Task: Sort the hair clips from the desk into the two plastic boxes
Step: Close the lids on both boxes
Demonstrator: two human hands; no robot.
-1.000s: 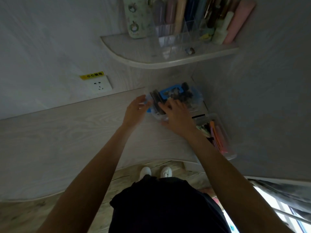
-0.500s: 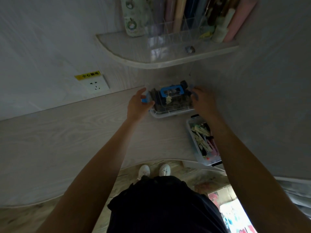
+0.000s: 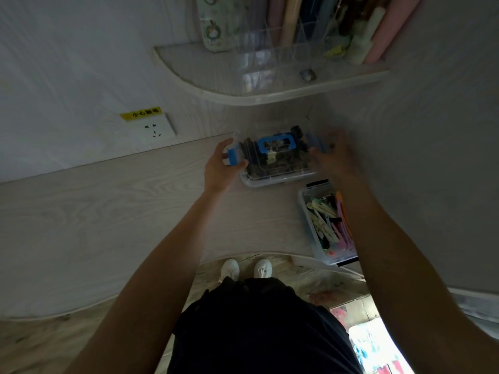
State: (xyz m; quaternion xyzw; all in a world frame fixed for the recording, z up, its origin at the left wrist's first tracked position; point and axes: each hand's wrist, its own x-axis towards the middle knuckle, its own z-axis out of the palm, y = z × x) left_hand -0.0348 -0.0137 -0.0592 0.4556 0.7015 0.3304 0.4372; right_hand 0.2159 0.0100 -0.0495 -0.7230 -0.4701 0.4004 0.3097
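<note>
A clear plastic box [image 3: 275, 182] with a lid and blue handle stands on the pale desk near the back wall, full of dark hair clips [image 3: 280, 160]. My left hand [image 3: 220, 168] grips its left end, thumb and fingers around the blue side latch [image 3: 232, 157]. At the box's right end my right hand [image 3: 333, 157] is blurred, its fingers by the right blue latch; the grip is unclear. A second clear box [image 3: 310, 233], open, lies to the right by the desk's front edge and holds light, pink and orange clips [image 3: 328, 222].
A curved shelf [image 3: 270, 85] with a clear organiser and tall bottles hangs above the boxes. A wall socket [image 3: 155, 129] with a yellow label sits at the left. The desk's curved front edge [image 3: 162, 290] runs below; my shoes and floor show beneath.
One second ago my right hand lay over the dark-clip box; it has moved to the box's right end. The left hand now holds the left latch. The view has shifted slightly.
</note>
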